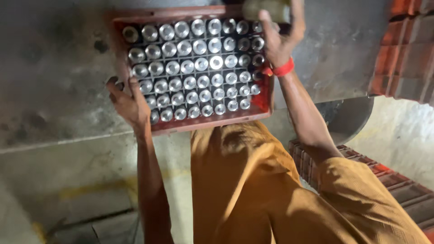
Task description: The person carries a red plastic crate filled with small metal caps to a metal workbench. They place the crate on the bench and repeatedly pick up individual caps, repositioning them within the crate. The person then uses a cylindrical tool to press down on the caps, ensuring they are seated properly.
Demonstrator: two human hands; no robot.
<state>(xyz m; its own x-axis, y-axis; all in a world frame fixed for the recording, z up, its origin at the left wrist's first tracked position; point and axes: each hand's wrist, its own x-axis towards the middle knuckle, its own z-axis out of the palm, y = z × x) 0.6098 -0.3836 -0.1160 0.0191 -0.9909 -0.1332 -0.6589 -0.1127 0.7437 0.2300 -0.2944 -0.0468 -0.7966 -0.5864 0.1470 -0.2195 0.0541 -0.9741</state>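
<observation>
Red plastic makes up the tray (261, 103), and it is packed full of shiny metal cylinders (201, 64) standing in neat rows, each in its own little slot. It lies on a grey desk (54, 68), between the two hands.

The left hand (129, 101) is curled around the tray's near left corner and grips its edge. The right hand (280, 38) is up at the far right corner, closed around a pale round thing (266, 10) (too blurry to tell what it is). So the hands are well apart, one at each end of the tray.

All that metal probably makes the tray very heavy. The plastic looks stiff, but it may bend a bit under such a load. The cylinders look smooth and could slide out if the tray tips, so it seems best held by two opposite edges and kept flat.

The desk top is dull, stained metal or stone. More red trays (407, 49) are stacked to the right of the right hand, and a pale floor (90, 180) lies below.
</observation>
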